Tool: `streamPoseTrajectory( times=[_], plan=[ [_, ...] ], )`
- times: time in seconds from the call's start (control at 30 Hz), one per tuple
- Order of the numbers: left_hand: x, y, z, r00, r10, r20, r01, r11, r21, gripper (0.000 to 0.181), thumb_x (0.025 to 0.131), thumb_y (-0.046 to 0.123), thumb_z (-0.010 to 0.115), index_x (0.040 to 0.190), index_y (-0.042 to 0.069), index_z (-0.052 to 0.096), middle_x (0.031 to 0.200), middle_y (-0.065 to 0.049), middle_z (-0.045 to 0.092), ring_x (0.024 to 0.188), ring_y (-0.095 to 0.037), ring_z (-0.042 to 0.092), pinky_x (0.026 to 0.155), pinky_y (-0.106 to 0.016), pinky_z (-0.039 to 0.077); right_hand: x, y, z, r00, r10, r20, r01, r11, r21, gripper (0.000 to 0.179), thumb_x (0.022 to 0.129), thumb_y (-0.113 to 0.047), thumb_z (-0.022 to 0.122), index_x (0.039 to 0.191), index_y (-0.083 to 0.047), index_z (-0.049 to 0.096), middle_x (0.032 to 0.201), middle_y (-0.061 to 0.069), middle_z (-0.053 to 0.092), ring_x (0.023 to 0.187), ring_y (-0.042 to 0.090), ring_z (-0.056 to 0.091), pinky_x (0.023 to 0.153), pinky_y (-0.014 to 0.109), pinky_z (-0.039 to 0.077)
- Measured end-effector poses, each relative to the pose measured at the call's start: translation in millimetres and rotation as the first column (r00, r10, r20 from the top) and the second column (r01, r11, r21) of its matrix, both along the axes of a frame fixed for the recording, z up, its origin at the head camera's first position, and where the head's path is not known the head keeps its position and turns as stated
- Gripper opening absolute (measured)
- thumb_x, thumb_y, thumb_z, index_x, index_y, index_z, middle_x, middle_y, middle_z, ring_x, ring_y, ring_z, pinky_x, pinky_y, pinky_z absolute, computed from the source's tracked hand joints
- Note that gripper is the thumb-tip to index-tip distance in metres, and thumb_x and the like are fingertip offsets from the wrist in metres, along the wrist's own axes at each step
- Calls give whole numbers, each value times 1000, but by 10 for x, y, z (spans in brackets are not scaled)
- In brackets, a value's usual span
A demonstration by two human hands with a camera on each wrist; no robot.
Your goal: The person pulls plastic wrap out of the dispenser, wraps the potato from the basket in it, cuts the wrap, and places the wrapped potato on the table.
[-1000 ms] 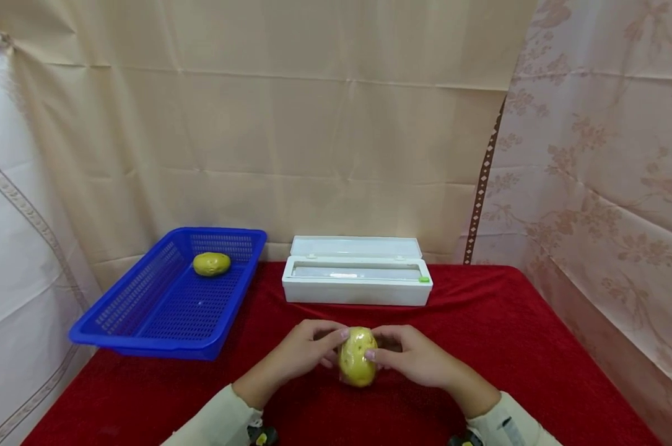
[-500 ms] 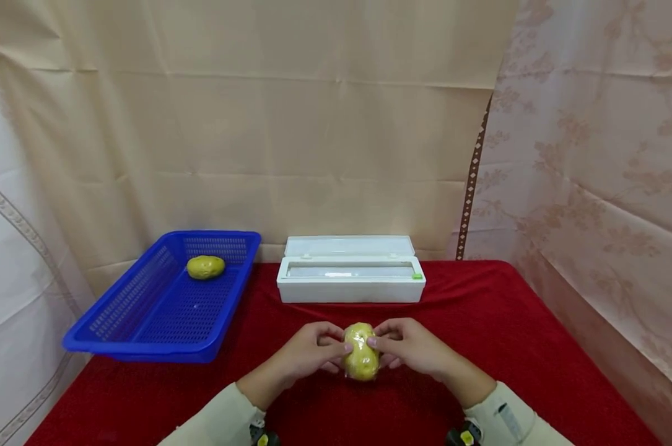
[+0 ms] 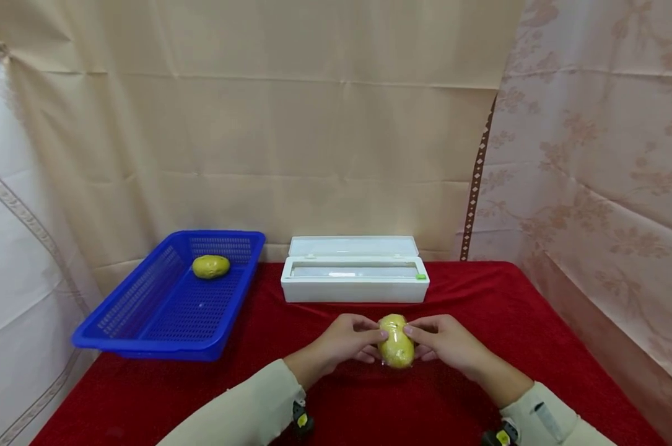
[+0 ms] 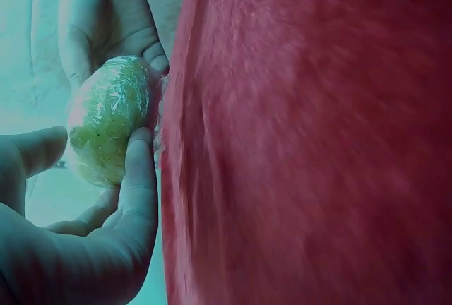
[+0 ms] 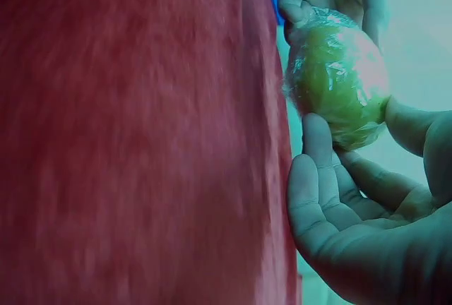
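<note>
A yellow potato (image 3: 396, 347) in shiny cling film is held between both hands above the red cloth, in front of the white box. The left hand (image 3: 344, 339) grips its left side with thumb and fingers. From the other side the right hand (image 3: 453, 344) pinches it, thumb on top. In the left wrist view the film lies wrinkled over the potato (image 4: 106, 121), with a loose fringe at the cloth side. Bunched film also shows at the near end of the potato (image 5: 335, 79) in the right wrist view.
A blue perforated basket (image 3: 202, 350) stands at the left with another potato (image 3: 210, 267) inside. Behind the hands is a white cling film dispenser (image 3: 355, 291), its lid raised and a green slider (image 3: 421, 276) at its right end. Red cloth (image 3: 536, 347) covers the table; curtains surround it.
Both hands have carried the wrapped potato to the right and slightly toward the dispenser, turning it a little. The basket and dispenser stay put; the head view shifts slightly.
</note>
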State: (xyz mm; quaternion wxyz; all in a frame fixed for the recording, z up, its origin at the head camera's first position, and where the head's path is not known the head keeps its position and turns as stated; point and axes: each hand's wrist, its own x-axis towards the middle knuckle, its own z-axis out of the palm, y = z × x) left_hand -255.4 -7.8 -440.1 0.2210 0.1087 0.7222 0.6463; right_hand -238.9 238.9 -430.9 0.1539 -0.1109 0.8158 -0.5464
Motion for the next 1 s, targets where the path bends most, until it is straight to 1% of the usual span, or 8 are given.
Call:
streamPoseTrajectory(
  times=[0.1,0.23,0.37,0.47,0.53,0.7,0.8,1.0],
  plan=[
    [-19,132,-2,1000,-1,8,0,999,37,38,96,25,72,121,-4,67,102,-12,75,84,-23,77,73,-35,63,14,123,40,1000,-12,-12,12,1000,19,56,104,-35,62,136,12,58,116,16,73,91,26,75,82,41,61],
    [-43,305,-18,999,-13,44,9,995,97,38,98,27,68,119,-4,67,101,-13,75,85,-24,77,76,-36,63,20,299,52,999,-44,-21,45,998,51,56,104,-33,62,137,13,57,116,17,74,91,26,75,80,39,61],
    [-64,476,-27,996,-34,83,22,990,140,41,100,32,66,121,-4,66,103,-14,74,87,-24,77,79,-37,63,10,482,31,997,-83,-2,83,994,65,59,105,-33,60,140,15,53,115,16,75,93,25,75,79,37,60],
    [-80,608,-27,994,-33,101,15,986,167,40,100,33,65,121,-1,67,104,-14,74,89,-25,78,81,-37,63,-3,614,24,994,-111,21,109,992,67,62,106,-33,59,141,16,50,112,14,76,94,23,75,78,37,60],
    [-84,695,-27,994,-29,101,10,983,183,38,100,33,65,119,0,69,104,-14,75,91,-27,78,82,-38,63,-16,696,19,992,-125,34,123,991,62,63,106,-33,59,142,18,48,109,12,76,92,22,74,78,36,60],
    [-96,908,-48,995,-36,94,16,980,199,38,100,34,62,118,1,71,106,-13,75,97,-30,77,87,-40,62,-38,869,0,990,-127,65,125,992,30,62,109,-30,53,143,21,43,105,9,76,90,18,73,78,34,59],
    [-109,1018,-58,994,-32,104,11,981,191,43,101,39,61,118,1,69,108,-12,74,99,-31,76,88,-41,61,-48,944,-9,986,-144,87,142,990,23,63,110,-30,51,144,21,41,104,6,75,91,16,73,78,33,59],
    [-169,1168,-64,992,-27,125,0,977,213,62,101,52,54,121,-5,65,113,-13,72,103,-33,74,93,-44,60,-110,1083,-11,980,-172,103,169,985,31,62,110,-32,50,145,19,42,101,2,74,88,13,70,77,33,59]
  ],
)
